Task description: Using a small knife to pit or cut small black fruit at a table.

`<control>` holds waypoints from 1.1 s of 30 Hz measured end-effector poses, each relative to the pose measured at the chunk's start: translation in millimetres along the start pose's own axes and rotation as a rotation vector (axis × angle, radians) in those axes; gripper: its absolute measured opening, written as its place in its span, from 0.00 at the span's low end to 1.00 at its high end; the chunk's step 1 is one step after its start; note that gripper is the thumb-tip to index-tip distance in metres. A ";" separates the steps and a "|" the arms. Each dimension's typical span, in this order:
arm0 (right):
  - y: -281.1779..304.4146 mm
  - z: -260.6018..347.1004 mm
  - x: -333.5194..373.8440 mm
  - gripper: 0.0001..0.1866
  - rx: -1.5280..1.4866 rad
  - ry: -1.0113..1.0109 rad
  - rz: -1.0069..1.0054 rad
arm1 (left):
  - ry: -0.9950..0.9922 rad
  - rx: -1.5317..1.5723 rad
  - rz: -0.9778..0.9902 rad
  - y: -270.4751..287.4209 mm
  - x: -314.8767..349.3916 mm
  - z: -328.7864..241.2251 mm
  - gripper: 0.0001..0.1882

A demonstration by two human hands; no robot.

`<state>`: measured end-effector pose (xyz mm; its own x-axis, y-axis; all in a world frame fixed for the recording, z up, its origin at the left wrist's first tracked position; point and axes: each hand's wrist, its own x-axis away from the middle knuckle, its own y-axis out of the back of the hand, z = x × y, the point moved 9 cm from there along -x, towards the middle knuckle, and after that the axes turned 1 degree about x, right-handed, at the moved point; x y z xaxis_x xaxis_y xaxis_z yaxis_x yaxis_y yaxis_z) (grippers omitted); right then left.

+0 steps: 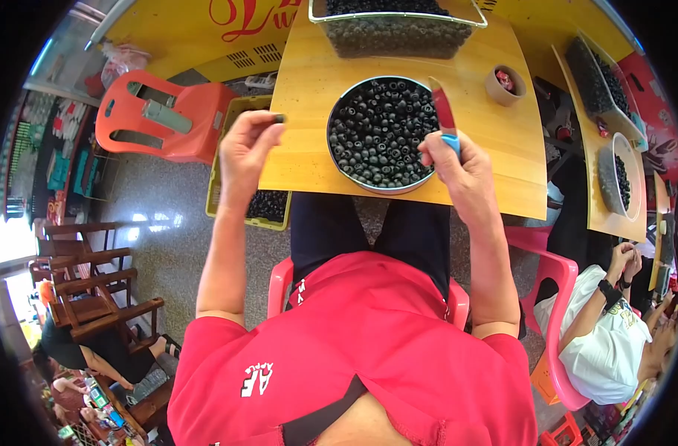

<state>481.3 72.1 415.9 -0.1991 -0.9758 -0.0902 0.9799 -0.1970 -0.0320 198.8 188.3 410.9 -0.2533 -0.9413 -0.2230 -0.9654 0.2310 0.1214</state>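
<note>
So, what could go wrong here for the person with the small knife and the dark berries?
1. The knife in the right hand points up, bare blade over the round pan; it could nick the left hand when the two meet.
2. The berry sits only at the fingertips, beyond the table edge, and may drop toward the yellow crate.

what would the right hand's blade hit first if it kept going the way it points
Probably the clear bin of dark fruit at the table's far edge. The right hand aims its red knife up past the round bowl; height is unclear.
</note>
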 end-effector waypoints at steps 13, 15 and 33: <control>24.0 -23.5 5.7 0.13 0.210 -0.059 -0.062 | -0.479 -0.763 0.441 -42.0 13.7 -59.6 0.12; 21.7 -20.5 4.8 0.13 0.214 -0.044 -0.063 | -0.633 -0.837 0.719 -88.6 26.1 -74.4 0.17; 17.5 -23.5 6.8 0.13 0.203 -0.038 -0.017 | -0.639 -0.912 1.150 -140.0 38.5 -44.7 0.07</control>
<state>496.7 64.3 391.4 -0.2184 -0.9744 -0.0539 0.9598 -0.2245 0.1682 327.1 108.7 428.5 -0.9950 -0.0721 0.0695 0.0473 0.2738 0.9606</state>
